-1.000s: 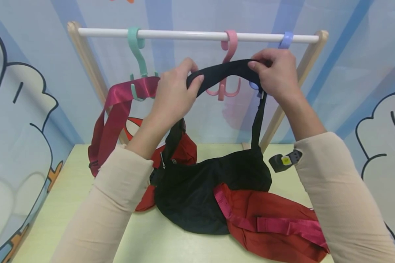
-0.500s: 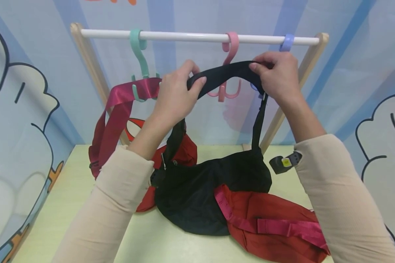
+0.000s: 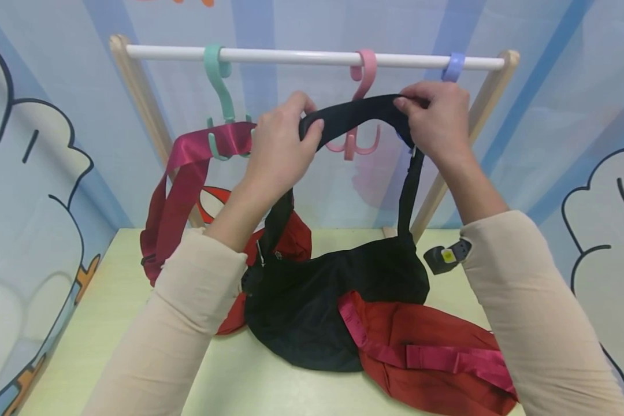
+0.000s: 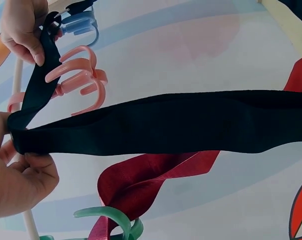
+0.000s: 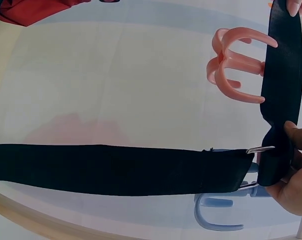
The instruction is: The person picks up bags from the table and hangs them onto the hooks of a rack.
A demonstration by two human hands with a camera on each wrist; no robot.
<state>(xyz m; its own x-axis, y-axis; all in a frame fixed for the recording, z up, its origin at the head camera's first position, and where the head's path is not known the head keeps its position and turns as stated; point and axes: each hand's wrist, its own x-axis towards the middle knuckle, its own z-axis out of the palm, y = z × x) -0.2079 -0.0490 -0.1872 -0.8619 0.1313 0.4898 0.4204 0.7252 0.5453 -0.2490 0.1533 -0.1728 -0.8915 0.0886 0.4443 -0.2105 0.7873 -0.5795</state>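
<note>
My left hand (image 3: 283, 147) and right hand (image 3: 439, 118) each pinch a wide black strap (image 3: 361, 112), holding a stretch of it raised between them. The strap runs down at both sides to a black bag (image 3: 333, 306) low over the table. In front of the pink hook (image 3: 365, 75), the raised stretch crosses the hook's stem; its prongs (image 5: 236, 65) point toward the strap in the right wrist view. Near my right hand, a metal ring (image 5: 261, 149) joins two parts of the strap, with the blue hook (image 5: 218, 215) behind. My left forearm hides part of a red bag (image 3: 299, 237).
A white rail (image 3: 291, 56) on wooden posts carries the hooks. From the green hook (image 3: 221, 86) hangs a crimson strap (image 3: 192, 150) at the left. Another red bag (image 3: 426, 335) lies on the pale table (image 3: 270, 381), overlapping the black bag's front.
Both hands keep their hold on the black strap at nearly the same height. My left hand has shifted very slightly right; the bags stay where they were.
</note>
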